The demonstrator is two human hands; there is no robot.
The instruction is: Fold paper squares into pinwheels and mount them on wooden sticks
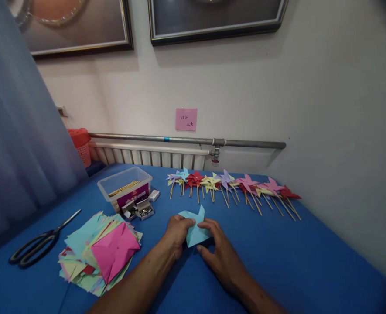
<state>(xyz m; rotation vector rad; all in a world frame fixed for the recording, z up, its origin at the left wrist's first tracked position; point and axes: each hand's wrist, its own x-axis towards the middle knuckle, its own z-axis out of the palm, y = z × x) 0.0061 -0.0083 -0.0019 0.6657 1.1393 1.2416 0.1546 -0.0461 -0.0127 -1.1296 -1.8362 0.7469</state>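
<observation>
A light blue paper pinwheel (196, 236), with its corners partly folded inward, is between my two hands above the blue tabletop. My left hand (176, 233) is closed on its left side, the thumb lying on top near the middle. At the right side, my right hand (220, 248) has its curled fingers on a flap near the centre, while its thumb is by the lower right edge. No stick shows on this pinwheel. To the left lies a pile of cut coloured paper squares (116, 250), a bright pink one on top.
Black-handled scissors (42, 244) lie at far left. A clear plastic box (106, 185) holds wooden sticks (125, 188); small open boxes of metal pins (145, 210) stand before it. Several finished pinwheels (225, 179) on sticks line the back edge, below a radiator (153, 155) and pipe.
</observation>
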